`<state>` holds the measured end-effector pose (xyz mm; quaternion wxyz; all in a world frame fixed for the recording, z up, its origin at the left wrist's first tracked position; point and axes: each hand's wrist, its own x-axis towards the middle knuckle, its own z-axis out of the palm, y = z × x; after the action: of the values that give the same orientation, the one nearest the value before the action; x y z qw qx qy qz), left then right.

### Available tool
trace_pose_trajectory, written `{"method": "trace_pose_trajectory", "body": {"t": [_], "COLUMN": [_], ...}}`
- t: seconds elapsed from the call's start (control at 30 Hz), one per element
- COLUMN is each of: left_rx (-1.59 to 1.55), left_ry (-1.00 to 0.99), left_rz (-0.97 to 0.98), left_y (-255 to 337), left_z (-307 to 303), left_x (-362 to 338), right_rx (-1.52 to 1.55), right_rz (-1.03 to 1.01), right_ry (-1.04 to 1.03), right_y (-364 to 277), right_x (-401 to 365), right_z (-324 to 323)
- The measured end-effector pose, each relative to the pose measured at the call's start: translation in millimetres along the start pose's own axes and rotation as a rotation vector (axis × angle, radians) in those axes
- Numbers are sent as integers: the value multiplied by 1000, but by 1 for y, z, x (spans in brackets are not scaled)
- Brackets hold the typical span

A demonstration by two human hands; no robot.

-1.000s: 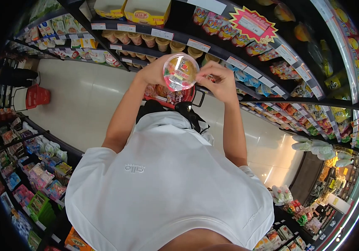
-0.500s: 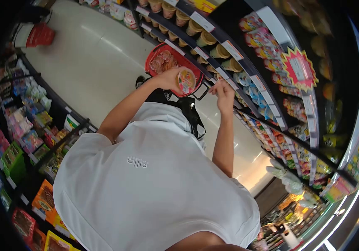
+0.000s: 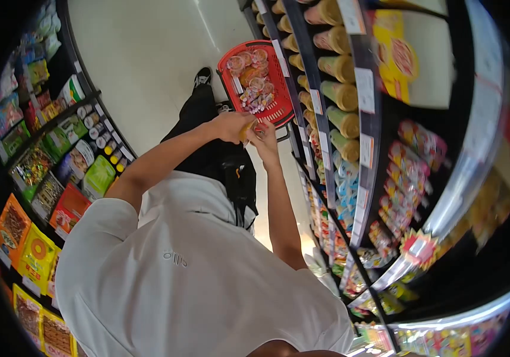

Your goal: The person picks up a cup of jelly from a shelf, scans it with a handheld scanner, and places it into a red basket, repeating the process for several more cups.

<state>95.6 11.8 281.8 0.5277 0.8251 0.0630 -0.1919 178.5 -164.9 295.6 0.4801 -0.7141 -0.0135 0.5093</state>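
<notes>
My left hand [image 3: 231, 126] is closed around a round food cup [image 3: 246, 130], seen nearly edge-on with a yellowish side. My right hand [image 3: 263, 140] meets it from the right, its fingers bent against the cup's reddish, shiny side. The fingers partly cover the cup, and its label cannot be read. Just beyond both hands is a red shopping basket [image 3: 284, 107]. Several round cups [image 3: 246, 74] with clear and pink wrapping lie inside it.
Shelves of tan-lidded cups [image 3: 338, 68] run close on my right, with price tags along their edges. Bagged snacks [image 3: 46, 250] fill the shelves on my left. My black shoe [image 3: 202, 76] stands on the pale floor [image 3: 148, 53] beside the basket.
My right hand has come from the shelf side over to the cup in my left hand. The cup has turned from face-up to edge-on. The view has rotated, and more of the basket shows.
</notes>
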Motion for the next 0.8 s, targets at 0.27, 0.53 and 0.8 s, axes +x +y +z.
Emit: {"method": "trace_pose_trajectory", "body": {"t": [0.27,0.53,0.8], "left_rx": [-137,-237,-44], "left_ry": [-12,87,-137], "left_rz": [-2,-479,-599], "left_y": [-83,-213,-299], "left_z": [35,85,111], "left_x": [58,70,-19], "right_rx": [21,-280,-845], "right_rz": [194,252,507], "right_ry": [-94,77,286], "right_y": [30,205,231], "right_x": [95,295,406], "right_z": [-6,-23,15]}}
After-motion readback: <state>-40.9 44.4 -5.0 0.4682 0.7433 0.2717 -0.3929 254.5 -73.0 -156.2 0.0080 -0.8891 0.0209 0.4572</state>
